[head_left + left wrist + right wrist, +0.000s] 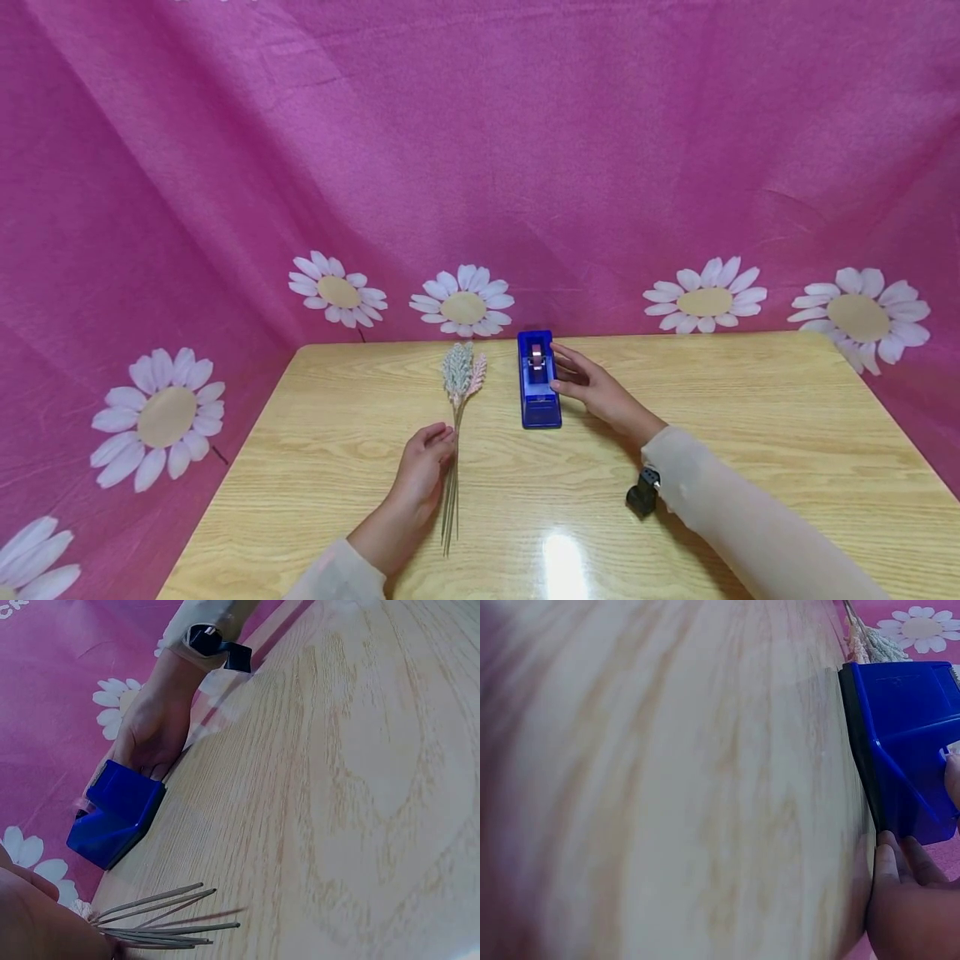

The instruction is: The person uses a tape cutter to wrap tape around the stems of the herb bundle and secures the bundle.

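A blue tape dispenser (pixel 539 408) with a small roll of tape in it stands near the table's back edge. My right hand (pixel 600 398) lies along its right side, fingertips and thumb touching it without wrapping round it; the right wrist view shows the fingers (pixel 922 862) low against the dispenser (pixel 907 750). To its left lies a bunch of artificial flower sprigs (pixel 458 375), pale green and pink, on thin stems. My left hand (pixel 423 467) rests beside those stems with relaxed, slightly bent fingers. In the left wrist view the stem ends (pixel 172 926) stick out past that hand.
The wood-grain table (pixel 750 417) reaches to a pink cloth (pixel 525 167) with printed daisies, hanging behind and at the left. A black wrist camera (pixel 642 493) hangs at the right cuff. Light glares off the table's front.
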Demonstrator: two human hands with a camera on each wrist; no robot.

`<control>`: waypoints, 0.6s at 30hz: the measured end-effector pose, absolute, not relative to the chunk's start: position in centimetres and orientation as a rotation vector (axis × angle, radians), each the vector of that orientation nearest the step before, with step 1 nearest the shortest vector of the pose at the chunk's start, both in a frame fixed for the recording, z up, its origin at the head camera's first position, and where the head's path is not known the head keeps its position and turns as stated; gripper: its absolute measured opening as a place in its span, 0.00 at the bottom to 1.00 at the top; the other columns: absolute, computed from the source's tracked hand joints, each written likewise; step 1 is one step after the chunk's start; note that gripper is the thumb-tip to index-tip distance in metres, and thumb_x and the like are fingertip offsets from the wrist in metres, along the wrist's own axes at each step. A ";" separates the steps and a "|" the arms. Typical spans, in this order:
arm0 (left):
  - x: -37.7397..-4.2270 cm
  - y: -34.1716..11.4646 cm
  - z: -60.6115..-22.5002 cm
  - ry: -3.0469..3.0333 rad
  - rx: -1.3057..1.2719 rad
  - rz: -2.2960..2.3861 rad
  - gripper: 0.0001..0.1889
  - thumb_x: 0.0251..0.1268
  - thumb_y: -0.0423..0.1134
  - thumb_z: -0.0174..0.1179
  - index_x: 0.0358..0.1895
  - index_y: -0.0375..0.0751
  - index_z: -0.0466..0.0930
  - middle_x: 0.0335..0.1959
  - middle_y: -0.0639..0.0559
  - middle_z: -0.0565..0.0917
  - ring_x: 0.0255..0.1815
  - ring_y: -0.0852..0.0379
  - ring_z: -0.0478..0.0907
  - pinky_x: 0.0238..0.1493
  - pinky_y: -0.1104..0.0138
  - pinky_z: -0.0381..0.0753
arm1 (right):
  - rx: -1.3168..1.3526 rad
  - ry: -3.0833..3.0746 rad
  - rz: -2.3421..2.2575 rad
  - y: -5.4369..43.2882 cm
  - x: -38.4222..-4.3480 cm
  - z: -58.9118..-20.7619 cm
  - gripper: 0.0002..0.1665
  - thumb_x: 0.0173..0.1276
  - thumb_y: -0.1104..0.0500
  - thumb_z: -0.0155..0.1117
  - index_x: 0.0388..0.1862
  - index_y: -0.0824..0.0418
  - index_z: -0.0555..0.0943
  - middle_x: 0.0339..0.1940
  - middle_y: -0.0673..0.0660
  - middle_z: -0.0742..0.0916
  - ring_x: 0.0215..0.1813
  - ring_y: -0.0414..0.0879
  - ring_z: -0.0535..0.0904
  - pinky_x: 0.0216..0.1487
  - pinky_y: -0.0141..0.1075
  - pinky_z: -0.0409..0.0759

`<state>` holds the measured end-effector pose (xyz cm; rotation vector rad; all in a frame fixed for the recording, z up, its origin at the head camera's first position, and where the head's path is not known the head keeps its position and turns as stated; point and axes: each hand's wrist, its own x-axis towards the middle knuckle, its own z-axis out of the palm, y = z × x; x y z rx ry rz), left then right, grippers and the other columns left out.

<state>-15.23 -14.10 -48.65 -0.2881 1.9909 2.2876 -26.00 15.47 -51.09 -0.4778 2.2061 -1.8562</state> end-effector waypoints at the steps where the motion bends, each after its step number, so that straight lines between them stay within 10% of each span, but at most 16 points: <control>1: -15.2 -14.1 -48.7 1.981 -0.291 2.291 0.26 0.74 0.22 0.45 0.71 0.14 0.53 0.71 0.20 0.63 0.75 0.30 0.61 0.75 0.50 0.65 | -0.471 2.203 -1.859 15.5 -26.0 -51.1 0.42 0.79 0.60 0.62 0.85 0.52 0.55 0.82 0.69 0.63 0.79 0.67 0.62 0.76 0.57 0.63; 18: -15.7 -14.8 -48.5 1.910 -0.356 2.357 0.25 0.78 0.24 0.45 0.74 0.19 0.54 0.68 0.27 0.66 0.70 0.38 0.68 0.66 0.58 0.74 | -0.494 2.326 -1.727 15.8 -25.6 -49.7 0.41 0.81 0.62 0.57 0.85 0.59 0.52 0.79 0.74 0.65 0.78 0.70 0.63 0.76 0.59 0.62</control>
